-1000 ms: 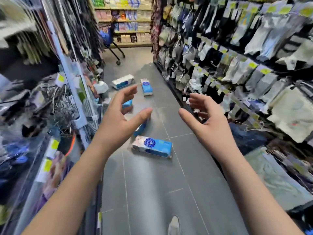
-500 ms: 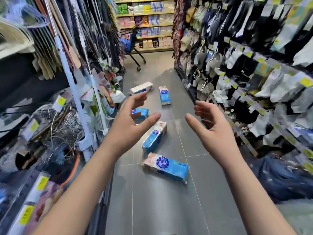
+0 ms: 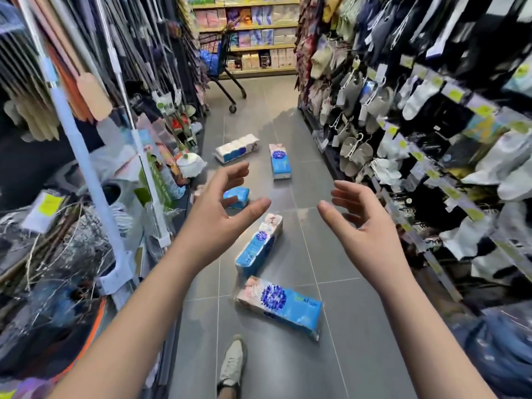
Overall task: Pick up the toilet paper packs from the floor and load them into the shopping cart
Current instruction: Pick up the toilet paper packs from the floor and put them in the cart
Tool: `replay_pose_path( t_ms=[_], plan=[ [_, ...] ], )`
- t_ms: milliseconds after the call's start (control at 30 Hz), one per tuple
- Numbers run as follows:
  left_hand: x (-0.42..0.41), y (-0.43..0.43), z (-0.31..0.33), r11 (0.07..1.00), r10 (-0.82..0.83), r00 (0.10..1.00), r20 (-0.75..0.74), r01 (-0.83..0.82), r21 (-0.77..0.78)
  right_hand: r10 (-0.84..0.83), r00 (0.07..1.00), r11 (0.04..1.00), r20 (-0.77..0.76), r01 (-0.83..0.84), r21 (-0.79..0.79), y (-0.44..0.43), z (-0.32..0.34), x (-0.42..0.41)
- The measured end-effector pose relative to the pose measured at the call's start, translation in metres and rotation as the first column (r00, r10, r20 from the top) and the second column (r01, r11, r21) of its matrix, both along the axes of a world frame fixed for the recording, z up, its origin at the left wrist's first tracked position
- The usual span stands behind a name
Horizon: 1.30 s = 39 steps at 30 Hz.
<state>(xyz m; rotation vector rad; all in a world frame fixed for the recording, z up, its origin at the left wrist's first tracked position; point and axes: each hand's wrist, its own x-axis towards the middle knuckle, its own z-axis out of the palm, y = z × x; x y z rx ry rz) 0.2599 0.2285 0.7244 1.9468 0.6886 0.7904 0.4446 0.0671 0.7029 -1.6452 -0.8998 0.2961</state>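
Your left hand (image 3: 221,217) and right hand (image 3: 365,228) hover apart above the floor (image 3: 288,370), fingers spread, holding nothing. Five toilet paper packs (image 3: 259,246) lie scattered along the aisle, the nearest pack (image 3: 279,305) just beyond your shoe (image 3: 233,361). The shopping cart (image 3: 221,64) stands at the far end.
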Motion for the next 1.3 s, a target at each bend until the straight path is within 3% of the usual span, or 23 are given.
replay_pose_path(
  t_ms=[467,833,1033,1300],
  plan=[
    [0.091,0.217,-0.020,0.982,-0.184,0.983,-0.017,0.183,-0.052,-0.193,0.981,0.979,-0.027,0.191,-0.074,0.180,-0.008,0.055],
    [0.165,0.240,-0.062,0.949,-0.266,0.963,-0.052,0.252,-0.190,-0.291,0.954,0.943,-0.076,0.272,-0.192,0.193,-0.043,0.106],
    [0.189,0.235,-0.122,0.942,-0.229,0.964,-0.138,0.184,-0.280,-0.302,0.943,0.926,-0.137,0.257,-0.277,0.189,-0.100,0.138],
    [0.218,0.233,-0.261,0.921,-0.214,0.942,-0.259,0.106,-0.375,-0.335,0.920,0.885,-0.206,0.232,-0.404,0.187,-0.233,0.176]
  ],
)
